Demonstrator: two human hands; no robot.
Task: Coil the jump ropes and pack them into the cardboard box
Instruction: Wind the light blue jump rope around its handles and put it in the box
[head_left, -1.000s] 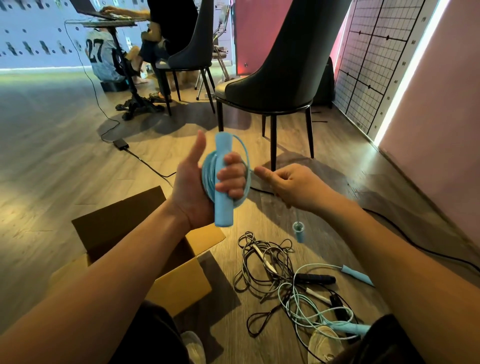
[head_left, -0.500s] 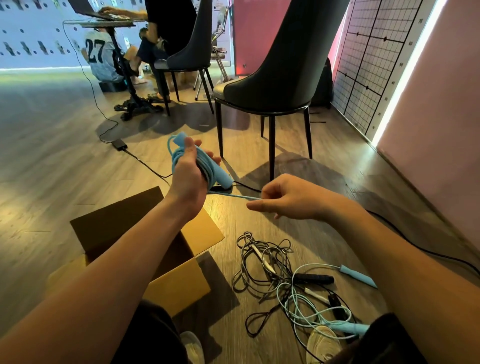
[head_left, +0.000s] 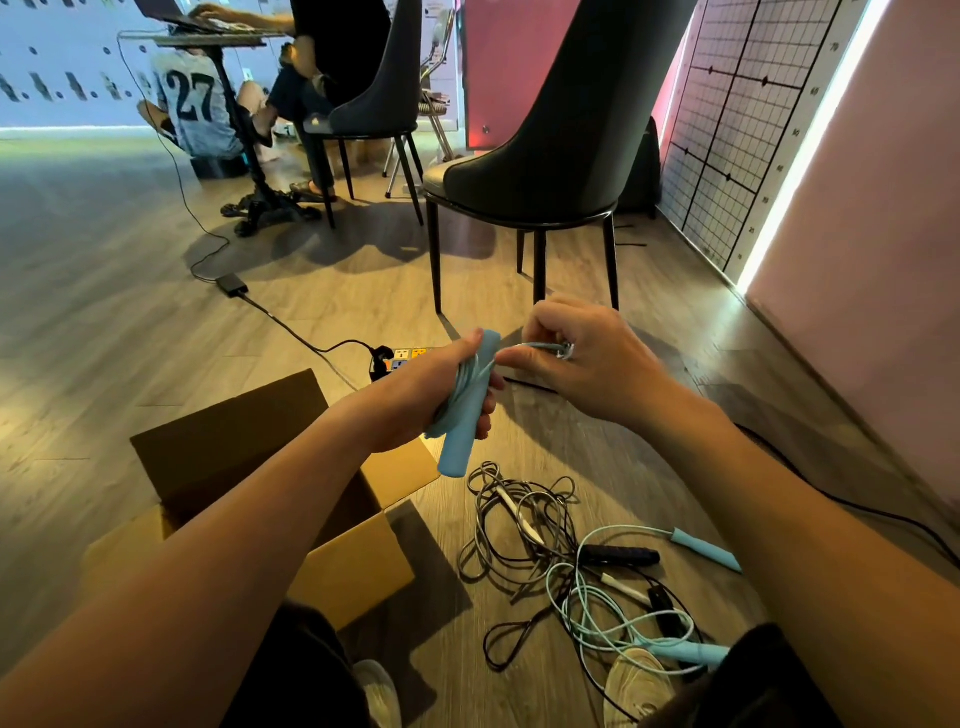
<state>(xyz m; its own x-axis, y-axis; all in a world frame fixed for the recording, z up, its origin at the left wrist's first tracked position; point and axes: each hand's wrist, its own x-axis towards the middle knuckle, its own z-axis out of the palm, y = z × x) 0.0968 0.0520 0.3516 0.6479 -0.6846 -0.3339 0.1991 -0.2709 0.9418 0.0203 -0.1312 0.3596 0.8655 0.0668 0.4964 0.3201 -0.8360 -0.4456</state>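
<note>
Above the open cardboard box (head_left: 353, 566), the left hand (head_left: 415, 400) grips a blue jump rope (head_left: 458, 447), its cord wound round the handle. The right hand (head_left: 587, 364), out to the side 0.5 seconds ago, now pinches the last short stretch at the handle's top. Winding looks nearly finished; tangled ropes (head_left: 524, 525) wait on the floor.

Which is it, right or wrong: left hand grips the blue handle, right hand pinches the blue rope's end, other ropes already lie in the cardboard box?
Wrong on one point: the head view shows the other ropes tangled on the floor beside the cardboard box, not inside it. The left hand does grip the blue handle and the right hand pinches the end of the blue rope.
</note>
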